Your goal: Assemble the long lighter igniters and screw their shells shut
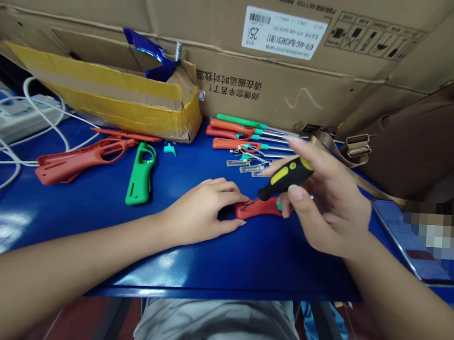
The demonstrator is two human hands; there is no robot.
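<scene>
My left hand (213,207) pinches the butt end of a red lighter (262,208) between thumb and fingers, and the lighter lies flat on the blue table. In my right hand (325,201) is a black and yellow screwdriver (288,178), tilted so its tip points down to the left at the red handle. Whether the tip touches the handle I cannot tell. Some right fingers rest by the lighter's teal trigger (279,206), hiding much of its front end. Several long-nosed lighters (236,145) lie behind my hands, with clear small tubes (246,167) in front of them.
To the left lie red handle shells (77,163), a green handle shell (140,177) and a teal trigger piece (170,148). A yellow-taped carton (138,110) stands behind them. White cables (18,149) run at far left, and a phone (410,243) lies right. A large cardboard box (228,16) closes the back.
</scene>
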